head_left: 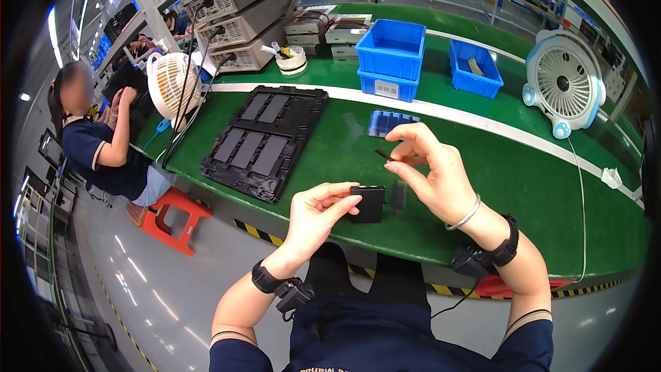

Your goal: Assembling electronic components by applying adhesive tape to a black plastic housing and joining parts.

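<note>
My left hand (311, 217) grips the left edge of a flat black rectangular case (368, 205) between thumb and fingers, above the near edge of the green table. Up and to the right of it, my right hand (437, 169) pinches a thin black strip (384, 156) between thumb and forefinger. The strip is apart from the case. Just right of the case lies a small dark, see-through-looking piece (399, 196). Beyond my right fingertips sits a small blue compartment tray (391, 122). On the left, a black moulded tray (286, 158) holds several dark grey flat panels (256, 154).
Stacked blue bins (390, 62) and a low blue bin (475, 69) stand at the back. A white-blue fan (563, 83) is at right; its cable runs down the table. Stacked instruments (241, 27) and another fan (172, 86) stand left. A person (103, 138) sits beyond.
</note>
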Available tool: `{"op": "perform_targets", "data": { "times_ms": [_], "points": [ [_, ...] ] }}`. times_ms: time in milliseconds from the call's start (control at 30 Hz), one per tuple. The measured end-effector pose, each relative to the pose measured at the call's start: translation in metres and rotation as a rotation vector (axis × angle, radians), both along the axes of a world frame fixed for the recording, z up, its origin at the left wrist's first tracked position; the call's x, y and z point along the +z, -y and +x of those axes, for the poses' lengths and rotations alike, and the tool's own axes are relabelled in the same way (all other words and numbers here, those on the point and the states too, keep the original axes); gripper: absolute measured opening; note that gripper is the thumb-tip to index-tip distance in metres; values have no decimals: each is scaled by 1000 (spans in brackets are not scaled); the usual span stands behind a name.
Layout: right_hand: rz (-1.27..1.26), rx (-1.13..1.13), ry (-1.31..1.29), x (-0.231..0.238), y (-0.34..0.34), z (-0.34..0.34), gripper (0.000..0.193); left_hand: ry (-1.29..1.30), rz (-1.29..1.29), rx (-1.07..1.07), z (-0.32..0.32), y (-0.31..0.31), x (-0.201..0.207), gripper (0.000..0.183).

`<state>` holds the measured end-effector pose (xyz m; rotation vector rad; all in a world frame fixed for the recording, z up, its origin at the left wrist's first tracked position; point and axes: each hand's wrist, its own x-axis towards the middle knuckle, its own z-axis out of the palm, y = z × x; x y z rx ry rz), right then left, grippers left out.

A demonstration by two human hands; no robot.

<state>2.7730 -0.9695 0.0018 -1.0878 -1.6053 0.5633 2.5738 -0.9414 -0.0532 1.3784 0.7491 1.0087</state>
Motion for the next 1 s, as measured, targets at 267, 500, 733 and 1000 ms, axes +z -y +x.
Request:
{"op": "perform_targets", "data": {
  "times_ms": [267,500,733,1000],
  "points": [
    [142,21,293,-16,4,-5,11,-9,45,21,1,0,-3,24],
    [82,-24,266,-19,7,-11,12,-9,68,14,-1,2,-3,24],
    [40,25,203,-20,5,-11,11,-10,71,16,-1,3,-3,25],
    [-61,70,229,-11,3,-10,9,-27,104,19,1,4,0,23]
  ]
}}
